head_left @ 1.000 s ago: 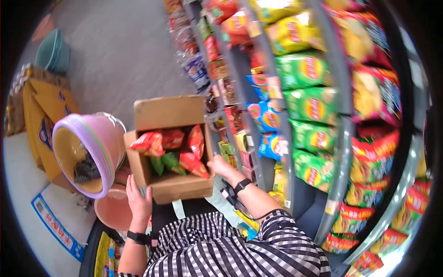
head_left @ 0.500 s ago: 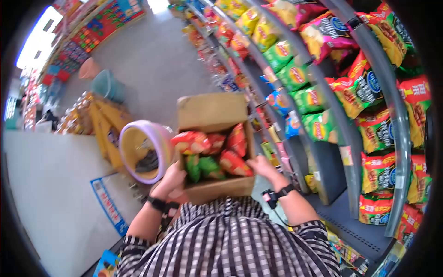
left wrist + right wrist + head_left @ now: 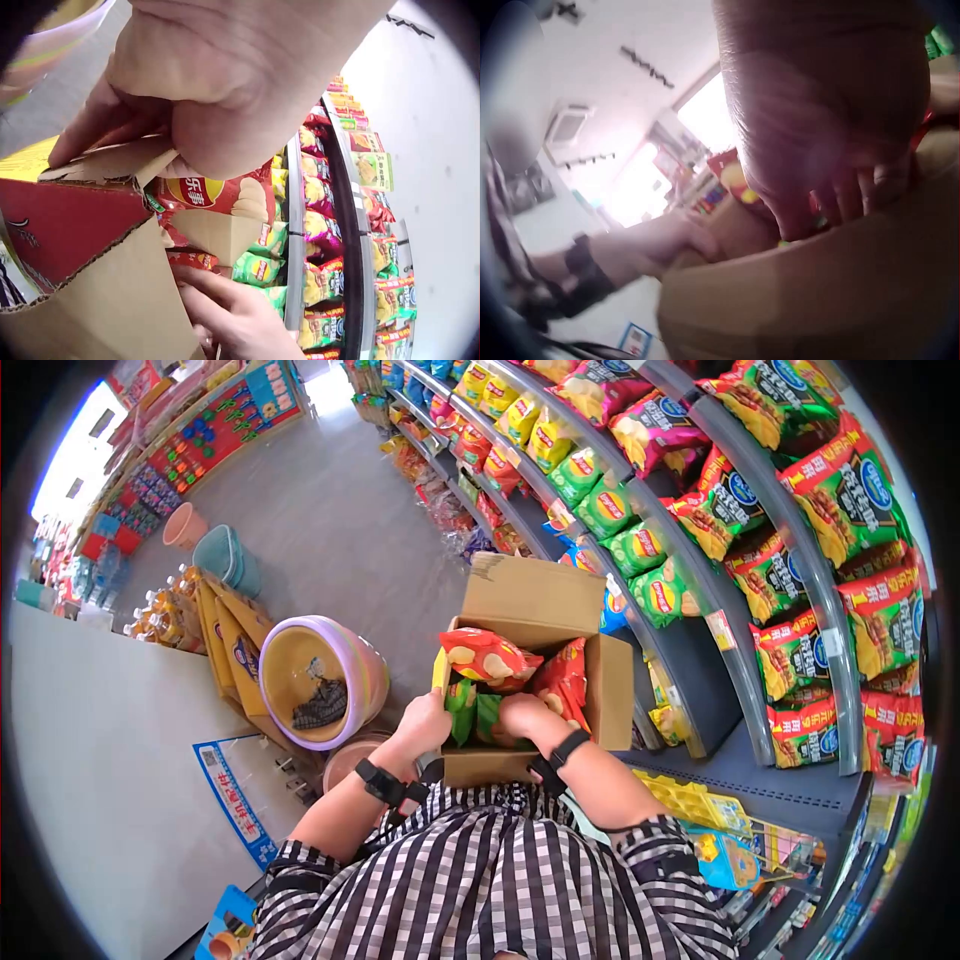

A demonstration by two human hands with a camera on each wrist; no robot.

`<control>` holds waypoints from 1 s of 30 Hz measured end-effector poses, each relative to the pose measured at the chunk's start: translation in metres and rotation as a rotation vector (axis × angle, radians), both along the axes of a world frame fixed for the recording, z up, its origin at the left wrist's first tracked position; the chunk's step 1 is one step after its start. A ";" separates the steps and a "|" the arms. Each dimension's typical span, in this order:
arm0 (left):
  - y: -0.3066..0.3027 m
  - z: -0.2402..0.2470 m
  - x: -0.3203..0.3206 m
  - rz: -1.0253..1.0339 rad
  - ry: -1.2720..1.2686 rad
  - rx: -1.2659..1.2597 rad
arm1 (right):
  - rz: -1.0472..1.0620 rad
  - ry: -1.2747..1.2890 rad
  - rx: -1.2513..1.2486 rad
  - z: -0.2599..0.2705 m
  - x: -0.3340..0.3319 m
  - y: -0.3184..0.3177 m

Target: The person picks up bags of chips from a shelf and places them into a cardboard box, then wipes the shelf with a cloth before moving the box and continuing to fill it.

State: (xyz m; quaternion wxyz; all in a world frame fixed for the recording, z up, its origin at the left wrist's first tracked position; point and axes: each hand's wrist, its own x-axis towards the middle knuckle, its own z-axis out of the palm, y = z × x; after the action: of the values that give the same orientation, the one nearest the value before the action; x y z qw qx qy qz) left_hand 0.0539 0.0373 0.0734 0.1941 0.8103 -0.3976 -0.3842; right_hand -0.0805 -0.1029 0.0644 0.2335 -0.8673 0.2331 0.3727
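Note:
An open cardboard box [image 3: 490, 768] stands against the person's checked shirt, its back flap raised. My left hand [image 3: 425, 723] grips the box's left wall; in the left wrist view the fingers lie outside the torn cardboard edge, with the palm over the rim. Inside the box are red chip bags [image 3: 490, 657] and green chip bags [image 3: 462, 710]. My right hand [image 3: 528, 718] reaches down into the box beside a green bag. In the right wrist view its fingers point downward behind the box wall [image 3: 802, 300]. Their tips are hidden, so I cannot tell whether they hold a bag.
Shelves of chip bags [image 3: 790, 650] curve along the right. To the left, a stack of purple-rimmed buckets [image 3: 375, 680] stands close to the box, beside a white counter [image 3: 100, 780]. Farther back are a yellow carton [image 3: 225, 655] and teal buckets [image 3: 228, 560] on grey floor.
The right hand has left the box's right side and now reaches inside among the bags. The left hand has taken hold of the left wall. The view has swung, with the box farther right.

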 end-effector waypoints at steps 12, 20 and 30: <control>-0.015 -0.025 -0.032 -0.120 -0.048 0.260 | -0.114 -0.439 0.147 0.016 -0.077 -0.032; -0.024 -0.056 -0.030 0.077 -0.042 0.206 | -1.277 -0.796 0.554 0.049 -0.224 -0.081; -0.038 -0.055 -0.026 0.180 -0.086 0.139 | -1.612 -0.949 -0.101 0.016 -0.321 -0.088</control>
State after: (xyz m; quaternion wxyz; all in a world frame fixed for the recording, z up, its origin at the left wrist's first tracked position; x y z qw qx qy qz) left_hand 0.0274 -0.0005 0.0180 0.1541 0.8699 -0.3035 -0.3569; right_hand -0.4016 -0.1905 0.0806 0.4541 -0.5146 0.6602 -0.3050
